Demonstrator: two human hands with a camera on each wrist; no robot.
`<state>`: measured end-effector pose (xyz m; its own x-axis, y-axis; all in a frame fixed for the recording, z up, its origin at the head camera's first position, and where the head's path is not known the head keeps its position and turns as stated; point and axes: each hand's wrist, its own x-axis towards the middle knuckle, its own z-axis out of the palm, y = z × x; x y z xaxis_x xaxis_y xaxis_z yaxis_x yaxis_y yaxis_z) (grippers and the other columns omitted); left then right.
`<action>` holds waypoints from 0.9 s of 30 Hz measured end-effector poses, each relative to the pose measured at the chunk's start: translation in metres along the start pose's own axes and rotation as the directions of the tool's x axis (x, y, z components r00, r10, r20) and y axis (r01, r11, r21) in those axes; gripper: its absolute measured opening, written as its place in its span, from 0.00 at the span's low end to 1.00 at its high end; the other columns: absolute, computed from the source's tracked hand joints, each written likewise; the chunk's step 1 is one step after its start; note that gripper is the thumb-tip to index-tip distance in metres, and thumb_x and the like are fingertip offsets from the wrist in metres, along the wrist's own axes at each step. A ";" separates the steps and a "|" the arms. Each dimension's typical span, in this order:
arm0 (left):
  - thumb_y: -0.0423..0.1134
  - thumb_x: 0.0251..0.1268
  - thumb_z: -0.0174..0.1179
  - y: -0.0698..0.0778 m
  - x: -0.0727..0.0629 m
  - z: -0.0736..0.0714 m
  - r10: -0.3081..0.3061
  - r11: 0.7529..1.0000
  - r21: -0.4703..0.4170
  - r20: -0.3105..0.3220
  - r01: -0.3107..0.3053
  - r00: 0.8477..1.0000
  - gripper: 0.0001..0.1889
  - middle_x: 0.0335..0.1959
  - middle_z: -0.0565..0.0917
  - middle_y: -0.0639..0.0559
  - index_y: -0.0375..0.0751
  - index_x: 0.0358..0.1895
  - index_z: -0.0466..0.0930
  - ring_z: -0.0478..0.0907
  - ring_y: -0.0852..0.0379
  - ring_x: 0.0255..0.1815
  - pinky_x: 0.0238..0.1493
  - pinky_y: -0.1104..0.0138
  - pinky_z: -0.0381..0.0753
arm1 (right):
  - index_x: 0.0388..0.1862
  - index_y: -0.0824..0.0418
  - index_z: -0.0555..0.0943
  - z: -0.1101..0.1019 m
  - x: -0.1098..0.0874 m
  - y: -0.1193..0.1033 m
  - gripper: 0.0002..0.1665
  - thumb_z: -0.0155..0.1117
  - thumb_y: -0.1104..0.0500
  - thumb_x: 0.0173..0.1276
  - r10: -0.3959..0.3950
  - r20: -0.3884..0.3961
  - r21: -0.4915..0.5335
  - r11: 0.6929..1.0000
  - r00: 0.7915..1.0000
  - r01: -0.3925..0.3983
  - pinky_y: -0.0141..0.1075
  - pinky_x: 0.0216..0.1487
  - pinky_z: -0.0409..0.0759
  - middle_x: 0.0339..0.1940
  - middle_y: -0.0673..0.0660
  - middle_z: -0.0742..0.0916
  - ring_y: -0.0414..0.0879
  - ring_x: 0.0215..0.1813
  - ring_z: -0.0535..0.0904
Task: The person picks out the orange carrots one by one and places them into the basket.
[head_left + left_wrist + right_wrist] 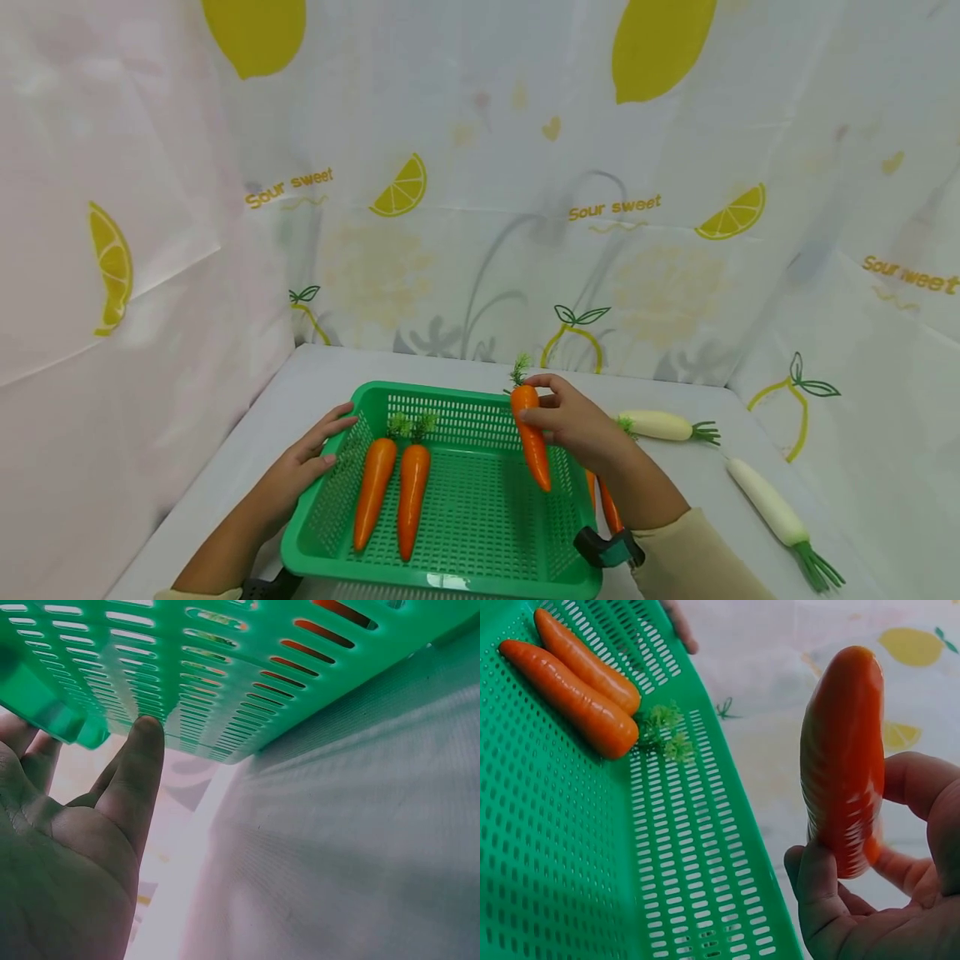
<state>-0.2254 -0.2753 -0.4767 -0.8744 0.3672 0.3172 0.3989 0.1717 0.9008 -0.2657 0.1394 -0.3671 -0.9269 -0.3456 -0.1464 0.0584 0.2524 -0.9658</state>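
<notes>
A carrot (532,437) with green fronds hangs over the right side of the green plastic basket (435,587). My right hand (581,421) pinches it between thumb and fingers, its narrow end pointing down. In the right wrist view the held carrot (844,765) appears tip first. My left hand (303,462) grips the basket's left rim. In the left wrist view one digit (146,735) presses the slotted outer wall. Two more carrots, one on the left (373,496) and another beside it (413,500), lie side by side inside the basket, fronds toward the back.
Two white radishes with green stems are on the table at right: one at the back (660,425), another farther right (768,504). Behind my right wrist, more orange carrot (610,504) shows beside the basket. Lemon-printed cloth (480,208) surrounds the white table (315,367).
</notes>
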 end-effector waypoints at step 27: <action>0.35 0.86 0.42 -0.007 0.000 -0.003 -0.025 0.999 0.031 0.009 0.024 1.000 0.25 0.88 0.47 0.43 0.38 0.80 0.62 0.47 0.85 0.77 0.67 0.70 0.66 | 0.73 0.62 0.64 0.044 0.030 0.003 0.33 0.67 0.61 0.74 0.015 0.088 0.051 0.999 0.996 -0.019 0.45 0.50 0.85 0.63 0.69 0.76 0.54 0.51 0.83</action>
<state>-0.2292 -0.2797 -0.4824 -0.8815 0.3708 0.2922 0.3859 0.2092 0.8985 -0.2773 0.0904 -0.3834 -0.8897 -0.4200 -0.1788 0.0950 0.2128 -0.9725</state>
